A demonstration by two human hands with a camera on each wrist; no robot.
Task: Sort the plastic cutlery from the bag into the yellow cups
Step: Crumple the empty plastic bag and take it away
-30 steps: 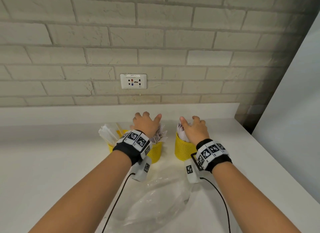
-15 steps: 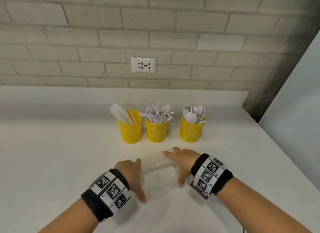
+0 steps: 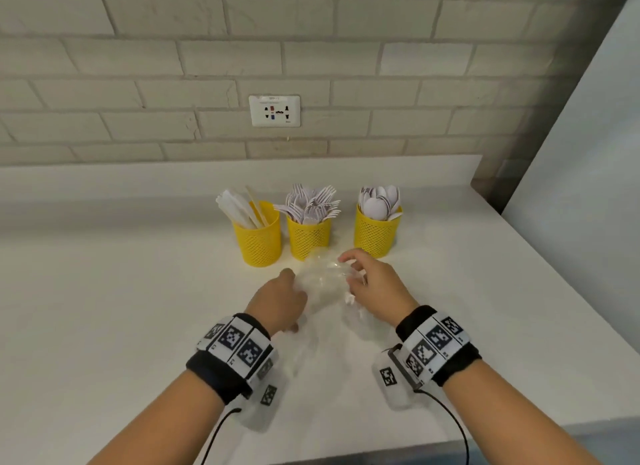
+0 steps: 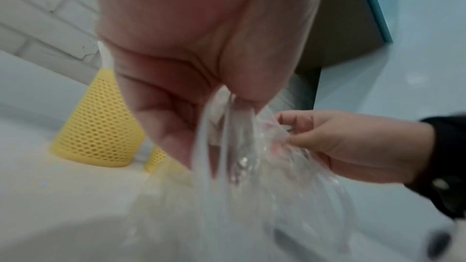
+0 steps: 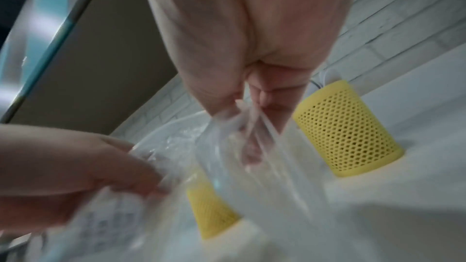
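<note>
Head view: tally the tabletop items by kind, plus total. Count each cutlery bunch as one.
Yellow cups: 3 (left, middle, right)
Cutlery bunches: 3 (knives, forks, spoons)
Clear bag: 1, gripped by the left hand and right hand
Total: 7

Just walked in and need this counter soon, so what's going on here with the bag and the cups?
A person is gathering up a clear plastic bag with both hands: the left hand and the right hand each hold crumpled film in front of three yellow cups. The cups stand in a row on the white counter, one with knives, one with forks, one with spoons. No cutlery shows in the bag, so the sorting looks finished.
</note>
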